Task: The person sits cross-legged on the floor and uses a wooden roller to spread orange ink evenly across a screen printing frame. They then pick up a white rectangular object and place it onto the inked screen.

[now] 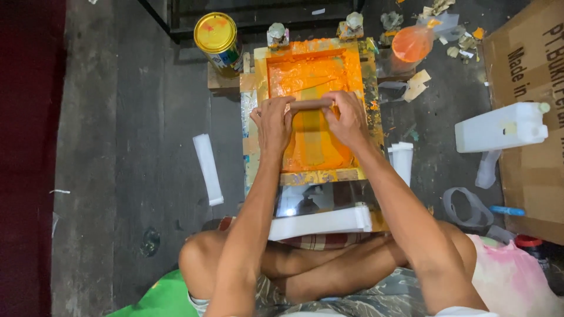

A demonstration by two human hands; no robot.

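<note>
Left hand (pixel 274 122) and right hand (pixel 346 119) both grip a squeegee (pixel 310 104) over the orange screen frame (pixel 311 108); yellow-lidded tin (pixel 216 34) behind

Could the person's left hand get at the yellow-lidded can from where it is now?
Probably yes. The yellow-lidded can stands just past the orange screen frame's far left corner, with nothing between. But the left hand shares the wooden squeegee with the right hand.

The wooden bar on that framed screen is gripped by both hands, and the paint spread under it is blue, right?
Not quite. Both the left hand and the right hand do grip the wooden bar on the framed screen, but the paint is orange, not blue. The head view shows this.
</note>
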